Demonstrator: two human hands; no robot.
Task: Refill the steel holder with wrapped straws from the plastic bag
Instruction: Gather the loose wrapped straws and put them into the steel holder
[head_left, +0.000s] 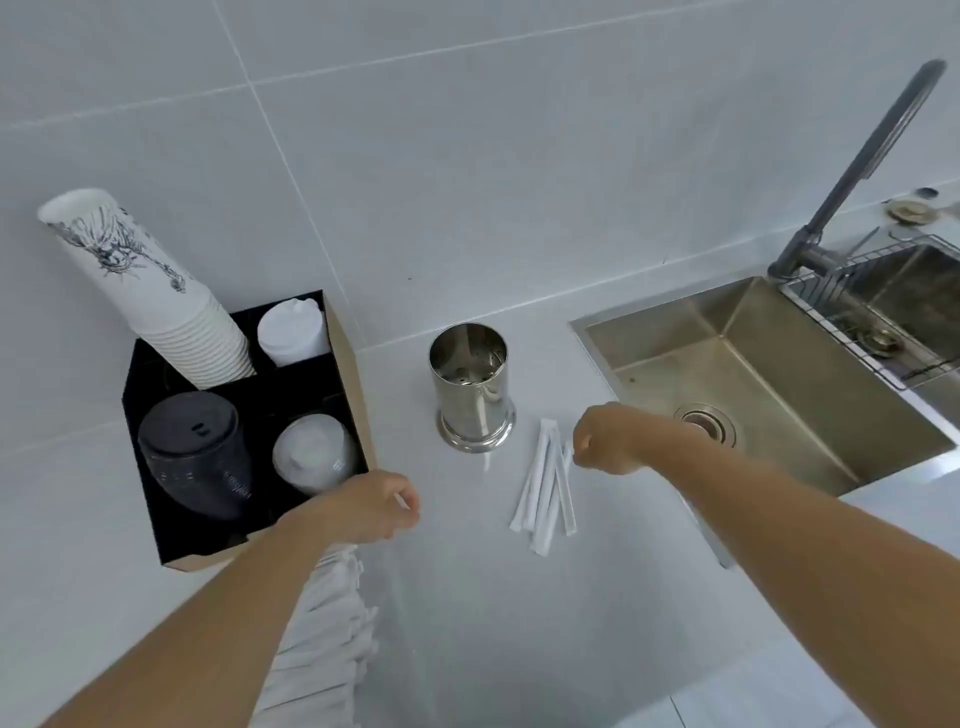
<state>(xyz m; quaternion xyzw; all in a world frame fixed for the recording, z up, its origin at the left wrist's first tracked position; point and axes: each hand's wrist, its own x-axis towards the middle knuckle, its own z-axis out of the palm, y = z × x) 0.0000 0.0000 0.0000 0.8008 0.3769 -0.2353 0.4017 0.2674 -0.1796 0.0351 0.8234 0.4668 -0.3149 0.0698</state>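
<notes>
The steel holder (471, 387) stands upright on the white counter, with no straws inside. Several wrapped straws (545, 488) lie loose on the counter just right of its base. My right hand (605, 439) is closed beside their upper ends, pinching the tip of one straw. My left hand (376, 506) is closed on the top of the clear plastic bag (322, 623), which hangs below it full of white wrapped straws; a straw tip sticks out by the fingers.
A black cup-and-lid organiser (156, 499) stands at the left with a stack of paper cups (156, 291) and lids. A steel sink (769, 384) with a grey tap (852, 171) and a wire rack (883, 312) is at the right.
</notes>
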